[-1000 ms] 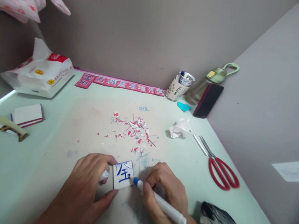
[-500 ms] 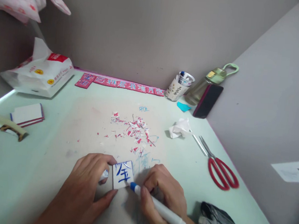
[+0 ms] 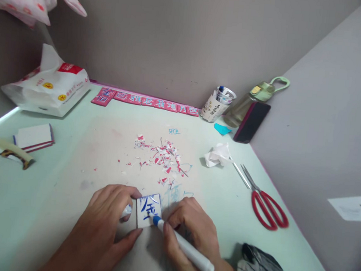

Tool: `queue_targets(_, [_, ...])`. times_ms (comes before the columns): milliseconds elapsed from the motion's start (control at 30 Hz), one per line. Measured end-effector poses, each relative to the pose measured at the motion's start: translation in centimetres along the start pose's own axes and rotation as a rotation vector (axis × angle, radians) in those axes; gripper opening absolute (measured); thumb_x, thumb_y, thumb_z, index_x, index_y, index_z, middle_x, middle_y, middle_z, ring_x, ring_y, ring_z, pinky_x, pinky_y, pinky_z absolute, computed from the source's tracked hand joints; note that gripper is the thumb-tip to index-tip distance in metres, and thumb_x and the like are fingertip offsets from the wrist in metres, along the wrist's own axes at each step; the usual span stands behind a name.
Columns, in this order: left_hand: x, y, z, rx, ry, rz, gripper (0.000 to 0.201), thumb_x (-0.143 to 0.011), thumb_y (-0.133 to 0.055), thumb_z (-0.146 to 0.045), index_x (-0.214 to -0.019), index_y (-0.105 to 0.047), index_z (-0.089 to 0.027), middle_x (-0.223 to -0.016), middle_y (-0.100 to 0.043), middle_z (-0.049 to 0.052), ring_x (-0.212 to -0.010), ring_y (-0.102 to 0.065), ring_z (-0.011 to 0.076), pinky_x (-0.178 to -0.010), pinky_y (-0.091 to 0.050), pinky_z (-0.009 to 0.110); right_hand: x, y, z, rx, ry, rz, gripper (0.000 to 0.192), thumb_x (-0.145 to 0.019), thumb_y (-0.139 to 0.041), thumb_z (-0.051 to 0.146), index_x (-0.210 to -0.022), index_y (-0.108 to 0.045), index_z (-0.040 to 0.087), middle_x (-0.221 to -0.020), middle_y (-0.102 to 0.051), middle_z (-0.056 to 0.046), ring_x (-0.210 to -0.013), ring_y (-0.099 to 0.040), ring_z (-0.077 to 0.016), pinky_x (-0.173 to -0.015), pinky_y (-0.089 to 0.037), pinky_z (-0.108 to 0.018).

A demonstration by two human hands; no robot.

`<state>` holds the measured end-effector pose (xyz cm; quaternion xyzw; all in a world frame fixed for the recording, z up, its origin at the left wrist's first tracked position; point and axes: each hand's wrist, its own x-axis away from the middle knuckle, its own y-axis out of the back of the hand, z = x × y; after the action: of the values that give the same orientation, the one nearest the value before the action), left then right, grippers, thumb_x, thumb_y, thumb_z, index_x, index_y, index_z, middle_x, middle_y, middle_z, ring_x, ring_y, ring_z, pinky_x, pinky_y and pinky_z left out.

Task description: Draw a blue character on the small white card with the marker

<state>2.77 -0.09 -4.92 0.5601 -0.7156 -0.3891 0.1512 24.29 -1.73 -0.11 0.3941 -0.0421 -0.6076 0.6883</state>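
My right hand [image 3: 194, 235] is closed round a white marker [image 3: 191, 252] with a blue tip end. That tip touches the lower right of a small white square card [image 3: 157, 205], which bears a Chinese character in blue ink. With thumb and forefinger, my left hand [image 3: 105, 222] steadies the card at its left corners. Tucked in the same hand's curled fingers is a small white and blue piece that looks like the marker cap [image 3: 126, 211]. Just beyond the card, red and white paper scraps [image 3: 166, 153] lie scattered on the table [image 3: 65, 209].
Red character tiles [image 3: 158, 103] line the back edge. Tissue pack [image 3: 49, 88], white cards [image 3: 33, 135] and cutter-like tool [image 3: 11, 152] are left. Right are a pen cup [image 3: 214, 107], bottle [image 3: 251, 97], phone [image 3: 252, 122], crumpled tissue [image 3: 217, 155] and red-handled scissors [image 3: 265, 203].
My right hand and the marker have moved slightly left, the tip now further onto the card. Another blue stroke shows in the character's lower part. My left hand holds still.
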Motion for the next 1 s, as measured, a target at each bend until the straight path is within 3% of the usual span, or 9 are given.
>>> queue_targets(667, [-0.03,0.04,-0.08,-0.016,0.007,-0.001,0.03,-0.084,-0.062,-0.028,-0.112,-0.052,-0.03,-0.118,-0.066,0.003,-0.106,-0.064,0.0289,-0.086,-0.052,0.044,0.0,0.39,-0.06,0.03,-0.066,-0.066,0.019,-0.091,-0.052,0.011,-0.075,-0.048,0.023,-0.066,-0.054,0.002,-0.061,-0.049,-0.0147,-0.061,-0.039,-0.03])
queue_targets(1000, [-0.05,0.23,0.03,-0.031,-0.004,0.035,0.031,-0.086,-0.062,-0.028,-0.114,-0.049,-0.03,-0.12,-0.065,0.003,-0.108,-0.062,0.0282,-0.086,-0.053,0.043,-0.06,0.61,0.18,0.005,-0.053,-0.002,0.018,-0.09,-0.051,0.01,-0.078,-0.047,0.022,-0.069,-0.054,0.002,-0.065,-0.05,-0.0146,-0.063,-0.039,-0.03])
